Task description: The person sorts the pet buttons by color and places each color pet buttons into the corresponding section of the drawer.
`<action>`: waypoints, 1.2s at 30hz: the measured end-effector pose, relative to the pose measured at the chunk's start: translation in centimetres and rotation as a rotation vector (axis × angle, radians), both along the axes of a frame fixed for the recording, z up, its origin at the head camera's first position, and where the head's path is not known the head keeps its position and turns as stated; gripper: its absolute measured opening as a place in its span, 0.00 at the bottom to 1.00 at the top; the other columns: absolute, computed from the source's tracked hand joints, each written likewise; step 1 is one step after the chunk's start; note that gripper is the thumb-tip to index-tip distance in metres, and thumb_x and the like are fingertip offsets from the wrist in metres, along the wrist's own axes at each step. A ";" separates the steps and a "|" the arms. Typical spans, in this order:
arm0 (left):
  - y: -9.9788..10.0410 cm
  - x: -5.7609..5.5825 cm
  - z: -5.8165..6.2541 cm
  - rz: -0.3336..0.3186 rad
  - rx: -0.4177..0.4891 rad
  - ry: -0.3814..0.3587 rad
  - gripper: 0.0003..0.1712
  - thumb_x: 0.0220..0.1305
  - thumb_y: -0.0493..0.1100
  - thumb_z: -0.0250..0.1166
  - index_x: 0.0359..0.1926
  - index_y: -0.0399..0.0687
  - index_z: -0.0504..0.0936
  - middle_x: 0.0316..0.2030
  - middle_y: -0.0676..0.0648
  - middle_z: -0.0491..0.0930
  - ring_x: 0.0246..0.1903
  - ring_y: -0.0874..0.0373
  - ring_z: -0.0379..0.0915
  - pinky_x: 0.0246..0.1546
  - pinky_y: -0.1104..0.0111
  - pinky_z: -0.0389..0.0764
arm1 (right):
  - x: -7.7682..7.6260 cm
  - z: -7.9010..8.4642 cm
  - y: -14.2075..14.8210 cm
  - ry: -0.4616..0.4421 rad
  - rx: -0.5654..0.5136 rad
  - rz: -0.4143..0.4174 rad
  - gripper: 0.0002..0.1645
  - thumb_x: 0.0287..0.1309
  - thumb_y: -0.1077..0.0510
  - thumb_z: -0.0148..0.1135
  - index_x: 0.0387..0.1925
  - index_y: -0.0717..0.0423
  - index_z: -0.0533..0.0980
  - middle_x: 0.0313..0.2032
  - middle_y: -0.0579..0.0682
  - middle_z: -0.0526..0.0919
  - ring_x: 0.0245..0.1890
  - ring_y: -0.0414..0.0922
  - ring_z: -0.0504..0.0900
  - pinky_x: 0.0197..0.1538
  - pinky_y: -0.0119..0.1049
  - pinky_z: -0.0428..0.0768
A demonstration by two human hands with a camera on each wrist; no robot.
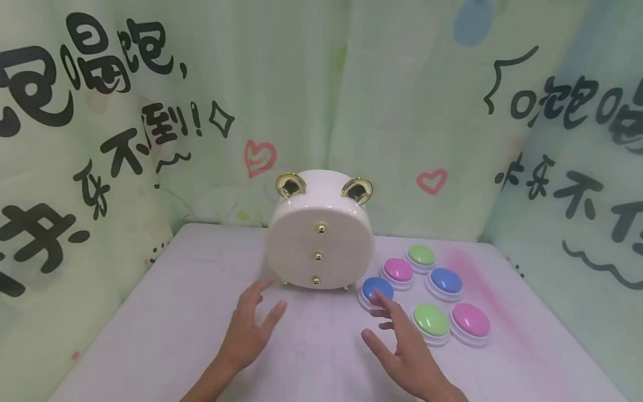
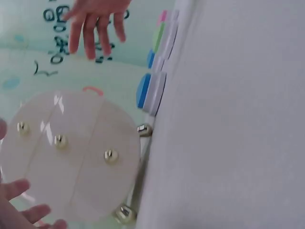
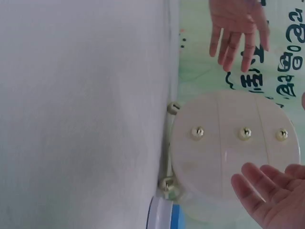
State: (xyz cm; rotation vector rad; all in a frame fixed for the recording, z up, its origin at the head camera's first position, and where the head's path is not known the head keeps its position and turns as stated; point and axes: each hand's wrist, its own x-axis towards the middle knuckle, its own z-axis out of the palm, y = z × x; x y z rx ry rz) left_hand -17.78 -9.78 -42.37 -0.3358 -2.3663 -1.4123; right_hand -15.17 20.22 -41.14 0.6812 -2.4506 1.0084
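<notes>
A round white box [image 1: 318, 248] with gold ears [image 1: 290, 184], small feet and three gold knobs [image 1: 318, 256] down its front stands upright on the table. Thin seams split its face between the knobs [image 2: 60, 141]. My left hand [image 1: 246, 332] is raised before its lower left side, fingers apart and holding nothing. On the other side, my right hand [image 1: 409, 357] hangs in the air with loose fingers, also holding nothing. From the head, its fingertips overlap a blue push button [image 1: 378, 286], but the left wrist view shows this hand [image 2: 97, 21] well above the buttons.
Several dome-topped push buttons on white bases stand right of the box, among them a green one [image 1: 431, 319], a pink one [image 1: 470, 320] and another blue one [image 1: 446, 280]. A white cloth covers the table [image 1: 166, 318]. Pale green curtains [image 1: 392, 111] with lettering enclose the back and sides.
</notes>
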 end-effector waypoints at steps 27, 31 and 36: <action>-3.4 -8.7 2.5 0.011 0.430 0.074 0.22 0.80 0.42 0.50 0.68 0.40 0.74 0.67 0.42 0.74 0.67 0.51 0.69 0.58 0.70 0.75 | -3.8 3.7 -5.5 -0.269 -0.535 0.078 0.26 0.73 0.58 0.61 0.66 0.60 0.68 0.44 0.56 0.86 0.32 0.45 0.86 0.38 0.35 0.84; -3.2 -9.5 2.5 -0.027 0.450 0.116 0.22 0.79 0.39 0.49 0.68 0.39 0.73 0.67 0.40 0.74 0.67 0.50 0.68 0.58 0.74 0.74 | -5.0 3.8 -6.3 -0.228 -0.507 0.062 0.27 0.71 0.55 0.63 0.67 0.57 0.69 0.43 0.52 0.86 0.32 0.49 0.86 0.39 0.36 0.83; -2.9 -10.2 2.6 -0.052 0.450 0.164 0.23 0.77 0.38 0.50 0.67 0.38 0.74 0.67 0.41 0.74 0.68 0.50 0.67 0.58 0.75 0.74 | -6.1 3.7 -7.4 -0.163 -0.485 0.048 0.28 0.69 0.55 0.65 0.66 0.56 0.70 0.42 0.54 0.86 0.32 0.53 0.85 0.37 0.33 0.81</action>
